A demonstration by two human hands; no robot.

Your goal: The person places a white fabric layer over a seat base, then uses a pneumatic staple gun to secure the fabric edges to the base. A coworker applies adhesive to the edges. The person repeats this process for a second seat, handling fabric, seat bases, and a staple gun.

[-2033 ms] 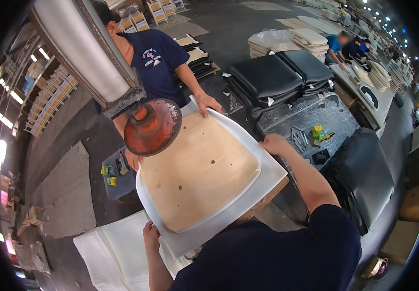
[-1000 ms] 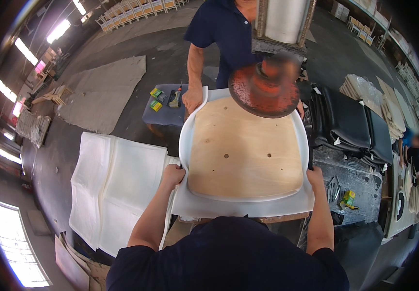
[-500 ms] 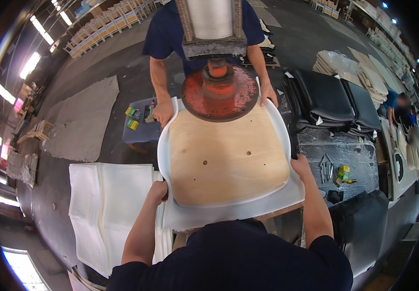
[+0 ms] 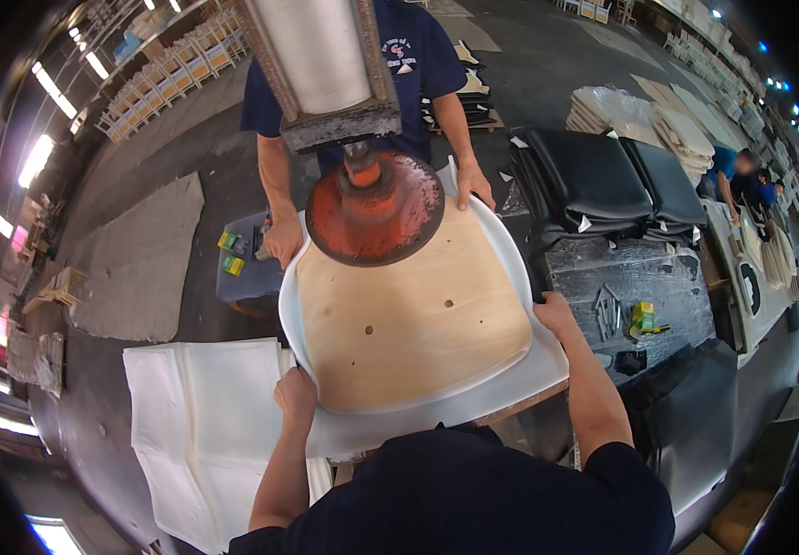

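Note:
A pale plywood seat panel (image 4: 408, 356) with drilled holes lies on a white padding sheet (image 4: 521, 377), whose edges curl up round the panel's sides. My left hand (image 4: 297, 396) is closed at the near left edge, on a dark strip of material beside the padding. On the right edge my right hand (image 4: 557, 313) is closed over similar black material; most of what the fingers hold is hidden. Over the panel's far part hangs a round red press plate (image 4: 376, 217) on a rod. Across from me, a co-worker's two hands grip the far left and far right edges.
Stacked white sheets (image 4: 223, 407) lie at my left. Black upholstered pads (image 4: 584, 180) are piled at the right, near a plastic-covered surface (image 4: 566, 268) with metal tools and a small yellow-green box (image 4: 642, 317). A blue-grey stool (image 4: 242, 277) holds more small boxes.
My view has tilted and shifted. The press plate has come lower, with more of its rod showing above it. Both my hands and the co-worker's keep hold of the edges.

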